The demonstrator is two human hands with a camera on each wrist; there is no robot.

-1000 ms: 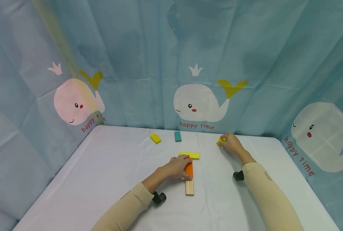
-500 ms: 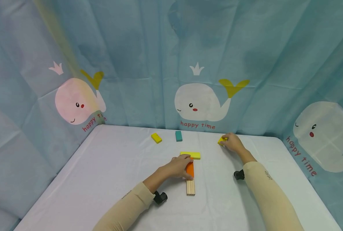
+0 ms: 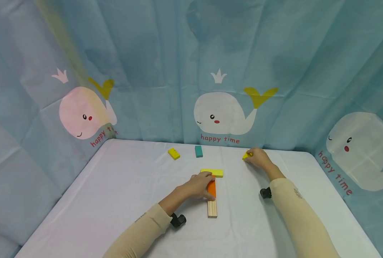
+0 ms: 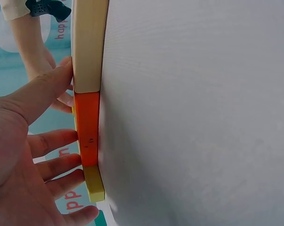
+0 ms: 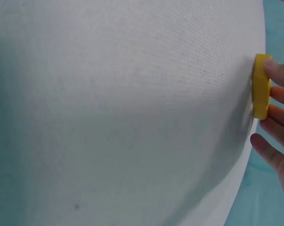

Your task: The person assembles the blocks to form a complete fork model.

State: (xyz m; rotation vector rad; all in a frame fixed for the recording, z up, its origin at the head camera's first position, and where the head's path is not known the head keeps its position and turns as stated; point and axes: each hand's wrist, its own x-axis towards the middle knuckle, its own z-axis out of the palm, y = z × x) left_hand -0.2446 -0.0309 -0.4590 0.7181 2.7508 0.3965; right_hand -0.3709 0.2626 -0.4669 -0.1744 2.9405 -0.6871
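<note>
In the head view a yellow block point(image 3: 215, 173) lies crosswise, an orange block point(image 3: 212, 189) runs from it toward me, and a plain wooden block point(image 3: 212, 209) continues the line. My left hand point(image 3: 197, 185) rests over this row, partly hiding the orange block. In the left wrist view the thumb touches the plain block and the spread fingers lie against the orange and yellow ones. Farther right, my right hand point(image 3: 259, 158) pinches a small yellow block point(image 5: 261, 87) between thumb and fingers at the table surface.
Another yellow block point(image 3: 173, 153) and a teal block point(image 3: 199, 151) lie near the back of the white table point(image 3: 114, 193). Behind the table hangs a blue curtain point(image 3: 152, 89) printed with whales.
The right fingertips cover slightly more of the small yellow block than before. My left hand and the row of blocks stay in place.
</note>
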